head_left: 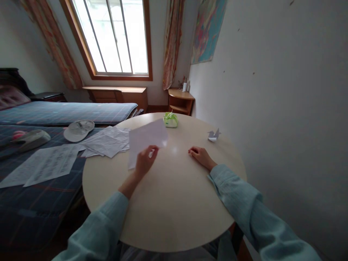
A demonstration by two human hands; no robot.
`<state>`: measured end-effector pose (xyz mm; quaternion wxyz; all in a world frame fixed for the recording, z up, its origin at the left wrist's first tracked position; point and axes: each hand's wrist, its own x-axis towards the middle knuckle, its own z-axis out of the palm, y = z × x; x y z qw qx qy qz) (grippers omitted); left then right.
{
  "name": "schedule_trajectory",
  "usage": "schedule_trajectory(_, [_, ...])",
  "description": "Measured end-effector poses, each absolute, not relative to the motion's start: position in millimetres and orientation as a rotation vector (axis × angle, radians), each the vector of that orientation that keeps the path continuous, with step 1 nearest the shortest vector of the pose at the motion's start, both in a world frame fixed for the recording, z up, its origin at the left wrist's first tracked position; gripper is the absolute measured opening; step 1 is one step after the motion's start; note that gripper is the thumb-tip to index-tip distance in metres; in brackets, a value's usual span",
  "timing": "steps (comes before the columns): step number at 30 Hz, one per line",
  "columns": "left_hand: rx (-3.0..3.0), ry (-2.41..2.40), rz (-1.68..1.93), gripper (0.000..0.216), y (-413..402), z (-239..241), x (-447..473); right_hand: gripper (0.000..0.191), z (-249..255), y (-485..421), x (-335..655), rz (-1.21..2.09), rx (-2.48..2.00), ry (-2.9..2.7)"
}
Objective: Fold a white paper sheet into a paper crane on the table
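My left hand [145,159] pinches the near edge of a plain white sheet of paper [146,136] between thumb and fingertips. The sheet slants up over the left part of the round cream table [174,203]. On the table's right side my right hand [201,156] rests with its fingers curled in, and nothing shows in them. Beyond it stands a small folded paper bird [214,135] with pointed wings. Left of the held sheet, a loose pile of creased white papers [108,139] lies at the table's edge.
A green and white tissue pack [170,120] sits at the table's far edge. Printed sheets [51,163] and a pale cap [78,130] lie on the bed [35,206] at left. A white wall [285,127] runs along the right, and a corner shelf [181,96] stands behind.
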<state>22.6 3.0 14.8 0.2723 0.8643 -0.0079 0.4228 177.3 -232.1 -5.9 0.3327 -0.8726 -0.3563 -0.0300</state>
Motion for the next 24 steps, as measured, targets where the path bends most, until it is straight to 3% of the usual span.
schedule_trajectory(4, [2.44, -0.443, 0.517, 0.019, -52, 11, 15, 0.036, -8, -231, 177, -0.035, -2.121, -0.797])
schedule_trajectory(7, [2.413, -0.638, 0.192, 0.031, -70, 14, 10, 0.034, -9, -230, 176, -0.042, -2.066, -0.768])
schedule_trajectory(14, [2.742, -0.432, 0.102, 0.058, -62, 1, 19, 0.031, -12, -228, 175, -0.073, -2.118, -0.799])
schedule_trajectory(24, [2.815, -0.396, -0.092, 0.063, -56, 1, 42, 0.05, -26, -201, 172, -0.305, -2.379, -0.862])
